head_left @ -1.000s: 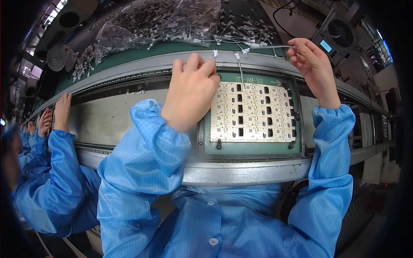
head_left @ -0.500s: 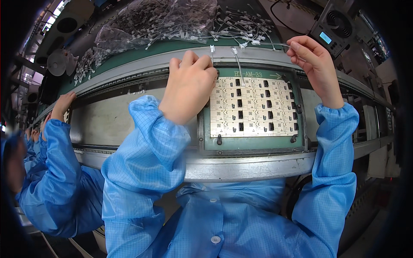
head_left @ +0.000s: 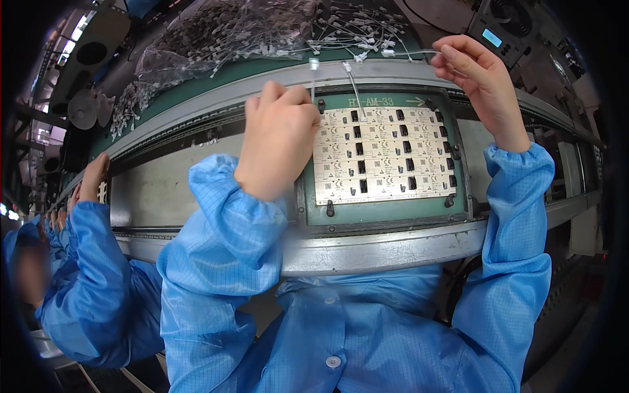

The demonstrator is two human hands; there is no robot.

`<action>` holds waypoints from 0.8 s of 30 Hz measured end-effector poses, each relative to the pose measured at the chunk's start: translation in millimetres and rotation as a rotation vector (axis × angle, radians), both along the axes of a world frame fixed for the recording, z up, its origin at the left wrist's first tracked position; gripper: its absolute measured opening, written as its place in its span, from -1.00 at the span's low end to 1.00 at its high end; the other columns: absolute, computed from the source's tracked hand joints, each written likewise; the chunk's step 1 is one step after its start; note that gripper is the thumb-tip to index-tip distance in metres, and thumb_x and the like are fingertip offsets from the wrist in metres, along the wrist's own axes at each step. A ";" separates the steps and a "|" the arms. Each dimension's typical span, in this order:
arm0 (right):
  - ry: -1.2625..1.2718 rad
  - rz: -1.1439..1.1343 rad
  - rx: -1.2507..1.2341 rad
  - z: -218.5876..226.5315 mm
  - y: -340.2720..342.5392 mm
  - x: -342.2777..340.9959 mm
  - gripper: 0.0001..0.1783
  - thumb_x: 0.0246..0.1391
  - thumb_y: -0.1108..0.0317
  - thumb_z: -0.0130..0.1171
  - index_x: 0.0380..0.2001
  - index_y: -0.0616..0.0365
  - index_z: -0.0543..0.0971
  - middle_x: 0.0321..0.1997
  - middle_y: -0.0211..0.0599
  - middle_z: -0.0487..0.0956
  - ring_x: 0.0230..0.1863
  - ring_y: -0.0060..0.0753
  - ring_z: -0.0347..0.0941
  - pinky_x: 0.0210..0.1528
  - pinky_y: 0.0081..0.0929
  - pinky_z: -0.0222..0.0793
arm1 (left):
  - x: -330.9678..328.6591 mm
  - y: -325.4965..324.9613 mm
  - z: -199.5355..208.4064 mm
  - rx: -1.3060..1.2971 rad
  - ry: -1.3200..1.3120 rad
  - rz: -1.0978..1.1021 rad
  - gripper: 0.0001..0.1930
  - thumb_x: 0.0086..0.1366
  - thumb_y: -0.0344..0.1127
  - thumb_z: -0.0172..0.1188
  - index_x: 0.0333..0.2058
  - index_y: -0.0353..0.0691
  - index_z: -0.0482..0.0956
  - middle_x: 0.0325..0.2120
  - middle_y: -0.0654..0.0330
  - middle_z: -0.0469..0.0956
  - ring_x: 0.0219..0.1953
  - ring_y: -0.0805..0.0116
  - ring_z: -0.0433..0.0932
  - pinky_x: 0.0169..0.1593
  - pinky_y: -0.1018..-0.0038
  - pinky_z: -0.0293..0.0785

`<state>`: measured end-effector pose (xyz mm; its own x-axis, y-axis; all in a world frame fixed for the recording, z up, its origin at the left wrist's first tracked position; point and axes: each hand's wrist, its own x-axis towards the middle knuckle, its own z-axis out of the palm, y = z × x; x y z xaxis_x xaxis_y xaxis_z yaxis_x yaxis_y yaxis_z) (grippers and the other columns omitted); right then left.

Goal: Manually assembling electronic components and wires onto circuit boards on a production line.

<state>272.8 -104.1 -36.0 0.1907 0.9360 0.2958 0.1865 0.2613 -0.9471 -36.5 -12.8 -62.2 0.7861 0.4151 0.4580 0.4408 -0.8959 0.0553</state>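
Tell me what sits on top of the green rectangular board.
A cream-coloured flat panel with black rectangular blocks, its top edge crossed by a thin white cable. Whatever lies beneath the left hand, at the board's upper-left edge, is covered.

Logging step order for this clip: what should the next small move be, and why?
Probably the left hand should settle the connector-tipped cable beside it at the upper-left corner of the white board panel before the right hand moves. The left hand hides that cable's lower part there; the right hand pinches a second cable, away from the panel.
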 end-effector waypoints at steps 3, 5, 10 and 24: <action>-0.003 0.026 -0.067 6.5 -2.4 -3.4 -0.67 0.26 0.22 0.20 -0.02 0.20 0.57 -0.15 -0.32 0.65 -0.08 -0.50 0.60 0.09 -0.55 0.45 | -6.2 2.5 4.3 -0.214 -0.027 0.123 -0.91 0.11 -0.43 0.25 -0.43 -0.14 0.72 -0.29 0.32 0.59 -0.10 0.14 0.41 -0.01 0.21 0.29; -0.047 0.051 -0.045 5.6 -0.6 -2.0 -0.65 0.26 0.23 0.18 0.01 0.21 0.55 -0.11 -0.23 0.67 -0.07 -0.41 0.63 0.13 -0.49 0.45 | -6.6 1.3 6.9 -0.197 -0.021 0.110 -0.91 0.11 -0.43 0.25 -0.44 -0.14 0.72 -0.29 0.32 0.59 -0.10 0.15 0.41 -0.02 0.22 0.29; -0.104 0.064 -0.002 2.3 -9.7 -6.9 -0.74 0.27 0.30 0.16 -0.08 0.23 0.55 -0.15 -0.20 0.68 -0.09 -0.40 0.64 0.11 -0.46 0.47 | -11.9 -10.6 10.5 -0.080 0.026 0.024 -0.91 0.12 -0.41 0.22 -0.46 -0.15 0.71 -0.31 0.32 0.57 -0.12 0.20 0.41 -0.06 0.22 0.29; -0.341 0.004 -0.084 -9.1 -37.3 -41.5 -0.95 0.36 0.49 -0.05 -0.21 0.25 0.34 -0.15 -0.07 0.70 0.04 -0.39 0.59 0.03 -0.53 0.49 | 69.8 121.1 15.2 -0.043 0.229 0.197 -0.80 0.21 -0.27 0.23 -0.18 -0.01 0.65 -0.20 0.19 0.64 -0.11 0.08 0.60 -0.06 0.21 0.51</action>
<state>231.3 -141.4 -45.2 0.0902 0.9603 0.2641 0.4948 0.1869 -0.8487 33.3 108.4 -47.0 0.7694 0.5846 0.2574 0.6109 -0.7911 -0.0296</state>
